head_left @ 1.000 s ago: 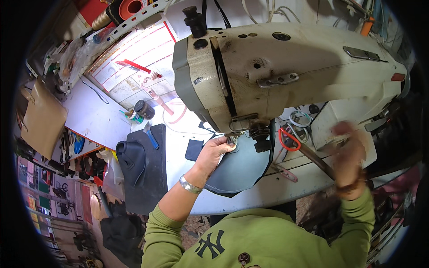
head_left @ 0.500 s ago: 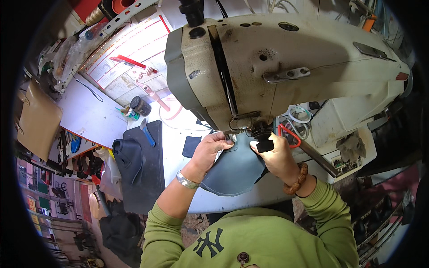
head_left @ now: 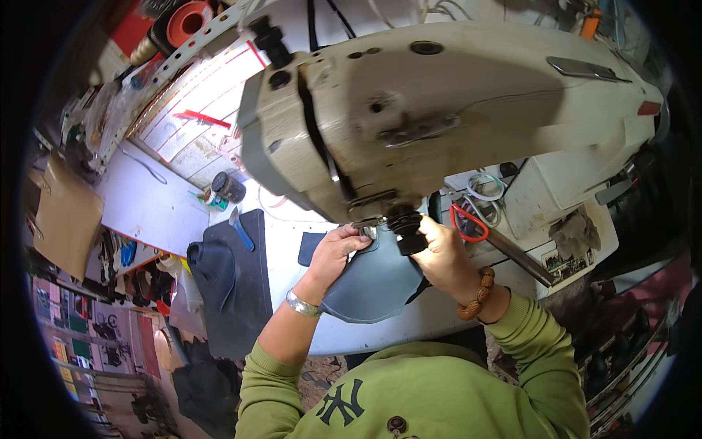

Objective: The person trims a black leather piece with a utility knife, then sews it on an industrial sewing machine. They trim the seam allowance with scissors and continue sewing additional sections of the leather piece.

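Note:
A dark blue-grey piece of leather (head_left: 374, 287) lies on the white table below the head of a large cream sewing machine (head_left: 468, 95). My left hand (head_left: 333, 257) holds its left edge, thumb on top, close beside the presser foot (head_left: 369, 231). At the right edge, my right hand (head_left: 444, 257) grips the same leather, its fingers partly hidden by a black knob (head_left: 411, 243) of the machine. The needle itself cannot be made out. A small dark leather patch (head_left: 311, 247) rests on the table just left of my left hand.
Red-handled scissors (head_left: 469, 224) lie right of my right hand. Left on the table are a black mat (head_left: 252, 293), a folded black leather piece (head_left: 210, 268) and a blue-handled tool (head_left: 242, 233). Behind them stands a dark jar (head_left: 229, 186).
The whole view has shifted, so the machine appears further left and larger. Both hands keep their grip on the leather, which stays in nearly the same place under the machine.

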The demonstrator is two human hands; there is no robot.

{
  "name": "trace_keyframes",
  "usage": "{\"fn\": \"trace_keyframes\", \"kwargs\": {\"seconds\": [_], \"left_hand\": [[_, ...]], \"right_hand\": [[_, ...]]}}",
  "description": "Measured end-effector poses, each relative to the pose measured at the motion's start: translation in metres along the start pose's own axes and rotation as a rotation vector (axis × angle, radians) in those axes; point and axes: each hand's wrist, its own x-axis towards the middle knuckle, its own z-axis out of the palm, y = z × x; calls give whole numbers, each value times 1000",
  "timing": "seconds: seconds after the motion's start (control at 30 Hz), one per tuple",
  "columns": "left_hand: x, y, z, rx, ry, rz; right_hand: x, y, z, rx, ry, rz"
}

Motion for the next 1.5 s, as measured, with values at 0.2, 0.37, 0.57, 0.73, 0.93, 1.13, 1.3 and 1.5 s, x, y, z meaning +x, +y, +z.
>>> {"fn": "trace_keyframes", "kwargs": {"seconds": [0.2,0.37,0.57,0.73,0.93,1.13,1.3,1.5], "left_hand": [[-5,-5,-7,291,63,-37],[-1,-9,-8,-309,80,-407],[-2,-1,-5,-36,95,-314],[-6,10,3,10,124,-248],[-3,13,5,59,-12,-105],[-1,15,1,-239,-4,-282],[2,21,0,-178,-35,-314],[1,22,2,-183,-24,-351]], "right_hand": [[-3,-1,-4,-71,72,-114],[-1,4,-8,-105,38,-101],[1,4,-11,-68,3,-21],[3,2,-8,-80,62,-119],[-9,-13,-28,-225,16,-107],[-45,-57,-193,-772,878,-606],[-25,-53,-415,-1051,1058,-398],[62,-46,-563,-1402,619,-178]]}}
